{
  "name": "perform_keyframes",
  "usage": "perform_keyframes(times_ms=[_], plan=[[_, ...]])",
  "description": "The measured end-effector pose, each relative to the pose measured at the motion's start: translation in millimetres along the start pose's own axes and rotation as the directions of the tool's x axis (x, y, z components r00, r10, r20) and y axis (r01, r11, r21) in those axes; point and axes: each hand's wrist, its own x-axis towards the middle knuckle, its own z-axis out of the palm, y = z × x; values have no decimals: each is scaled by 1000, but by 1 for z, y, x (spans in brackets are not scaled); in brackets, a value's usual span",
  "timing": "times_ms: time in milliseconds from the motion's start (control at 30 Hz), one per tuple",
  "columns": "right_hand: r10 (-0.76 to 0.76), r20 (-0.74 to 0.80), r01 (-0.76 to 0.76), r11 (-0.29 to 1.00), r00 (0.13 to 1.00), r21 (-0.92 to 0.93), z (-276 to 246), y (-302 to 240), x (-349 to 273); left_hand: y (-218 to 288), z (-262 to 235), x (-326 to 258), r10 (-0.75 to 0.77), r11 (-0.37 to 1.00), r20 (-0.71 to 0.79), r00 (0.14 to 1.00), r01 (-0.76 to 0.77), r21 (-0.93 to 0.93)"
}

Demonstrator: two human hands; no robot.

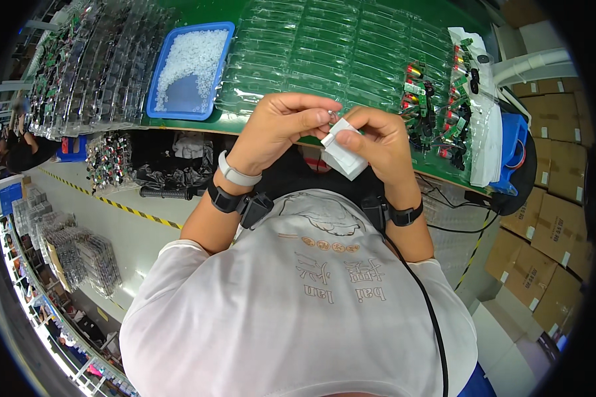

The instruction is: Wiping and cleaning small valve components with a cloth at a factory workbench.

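Note:
In front of my chest, at the near edge of the green table, my two hands meet. My right hand (381, 140) pinches a small white folded piece (344, 157) between thumb and fingers. It looks like paper or a thin sleeve, and its lower end hangs free. With thumb and forefinger pressed together, my left hand (278, 129) touches the upper end of that piece. A tiny shiny, clear-looking bit (332, 118) shows at those fingertips, too small to name. Behind the hands, clear plastic blister trays (318, 59) with long empty slots cover the table.
A blue tray (157, 106) of small white translucent rings lies left of the blister trays. Stacked filled trays (99, 66) stand farther left. Small green circuit boards with red-yellow cylinders (414, 99) lie at right, by a blue bin (513, 155). Cardboard boxes (556, 218) are piled beyond.

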Motion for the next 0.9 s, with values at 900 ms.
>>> perform_keyframes(times_ms=[900], plan=[[-86, -7, 86, 996, 996, 38, -10, 1, -16, 11, 18, 12, 87, 950, 137, 987, -123, 286]])
